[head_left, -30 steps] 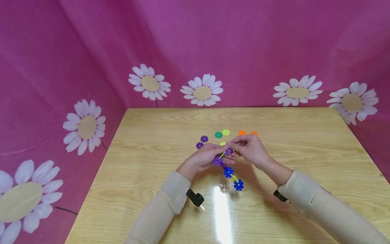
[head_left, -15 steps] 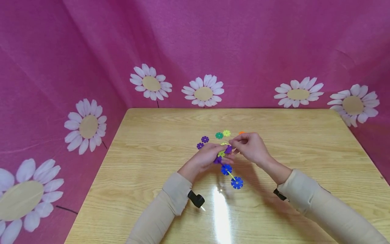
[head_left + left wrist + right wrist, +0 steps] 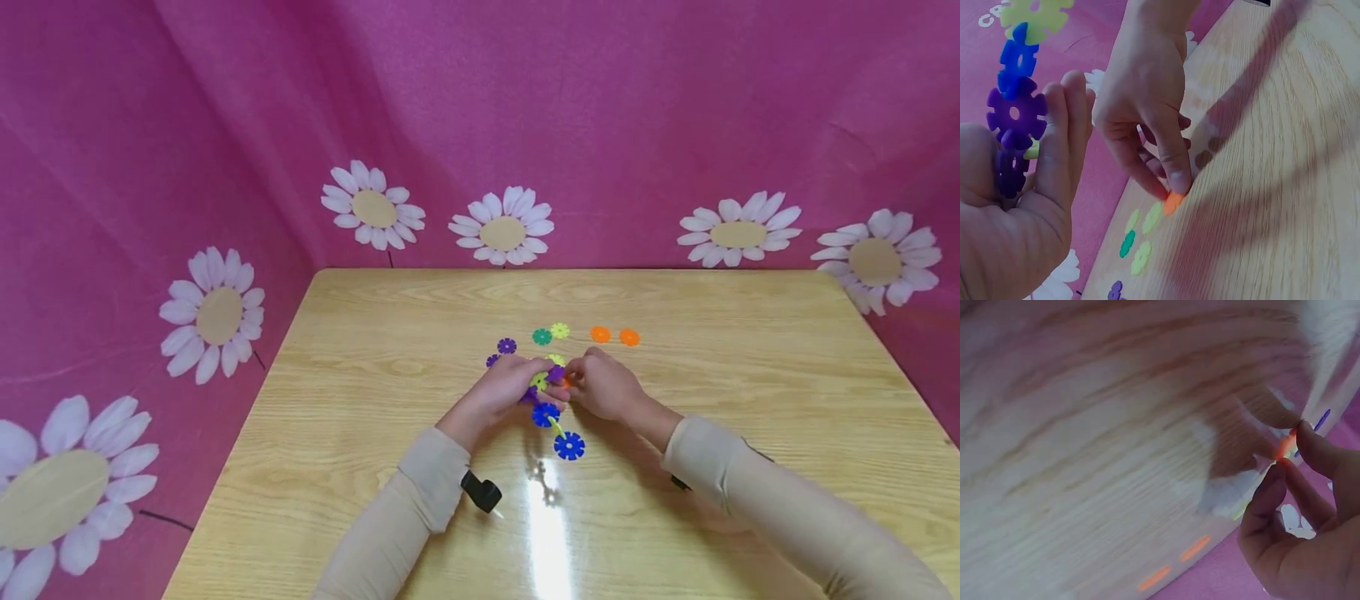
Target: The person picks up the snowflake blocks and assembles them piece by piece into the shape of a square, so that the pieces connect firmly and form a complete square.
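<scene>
My left hand [image 3: 501,390] holds a chain of slotted snowflake discs, in purple, yellow-green and blue. The chain's lowest blue disc [image 3: 569,446] hangs free in front of the fingers. In the left wrist view, a purple disc [image 3: 1016,114] of the chain stands next to the straight fingers. My right hand [image 3: 611,390] is low over the table, just right of the left hand. Its thumb and fingertips pinch an orange snowflake disc [image 3: 1174,202], mostly hidden in the head view; the right wrist view shows the orange disc [image 3: 1285,444] between the fingertips.
On the wooden table [image 3: 360,333] lie two orange discs [image 3: 600,334] at the back right. A green disc [image 3: 542,337], yellow-green discs [image 3: 560,331] and purple discs [image 3: 507,345] lie behind the hands. A pink flowered cloth [image 3: 600,125] hangs beyond the table.
My right hand has left the top of the chain, gone down to the table and taken hold of an orange disc. The chain's hanging end has swung slightly left.
</scene>
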Tool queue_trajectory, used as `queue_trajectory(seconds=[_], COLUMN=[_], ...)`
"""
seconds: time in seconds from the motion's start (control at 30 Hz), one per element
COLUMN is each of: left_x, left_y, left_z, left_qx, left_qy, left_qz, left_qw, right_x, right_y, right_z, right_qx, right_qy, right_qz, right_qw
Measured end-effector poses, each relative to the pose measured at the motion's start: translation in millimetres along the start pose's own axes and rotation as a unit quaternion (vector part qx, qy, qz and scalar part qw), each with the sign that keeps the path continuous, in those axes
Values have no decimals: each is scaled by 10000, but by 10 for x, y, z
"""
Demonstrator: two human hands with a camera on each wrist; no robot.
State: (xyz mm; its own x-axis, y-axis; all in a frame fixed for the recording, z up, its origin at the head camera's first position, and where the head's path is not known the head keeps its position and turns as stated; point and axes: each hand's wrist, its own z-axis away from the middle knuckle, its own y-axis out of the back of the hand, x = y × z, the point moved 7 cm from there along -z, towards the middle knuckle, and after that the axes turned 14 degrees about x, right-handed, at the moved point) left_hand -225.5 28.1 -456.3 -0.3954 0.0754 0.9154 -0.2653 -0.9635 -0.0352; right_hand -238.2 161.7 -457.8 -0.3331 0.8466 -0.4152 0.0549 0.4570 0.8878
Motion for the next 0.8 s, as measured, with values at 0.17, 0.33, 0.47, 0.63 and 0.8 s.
queue_trajectory(seconds=[0.17,0.33,0.47,0.63,0.8], left_x=[-43,-75,-73,-44,-18], left_y=[56,77,99,106,87], left_z=[-13,-18,-45,-53,-50], left_qx=[2,-261,-338,-377,-434], left_qy=[15,154,119,-5,-4], left_qz=[-26,21,-36,-210,-193], left_qw=[10000,9995,9994,9991,9989], right_x=[63,128,77,-31,-88], right_y=[-7,140,377,529,564], right_z=[-15,-8,20,95,137], right_qx=[-241,-273,-44,-283,-286], right_qy=[-479,-1091,-1322,-1291,-1154], right_qz=[-464,-1450,-2764,-3471,-3485], right_qw=[9975,9830,9519,9285,9297])
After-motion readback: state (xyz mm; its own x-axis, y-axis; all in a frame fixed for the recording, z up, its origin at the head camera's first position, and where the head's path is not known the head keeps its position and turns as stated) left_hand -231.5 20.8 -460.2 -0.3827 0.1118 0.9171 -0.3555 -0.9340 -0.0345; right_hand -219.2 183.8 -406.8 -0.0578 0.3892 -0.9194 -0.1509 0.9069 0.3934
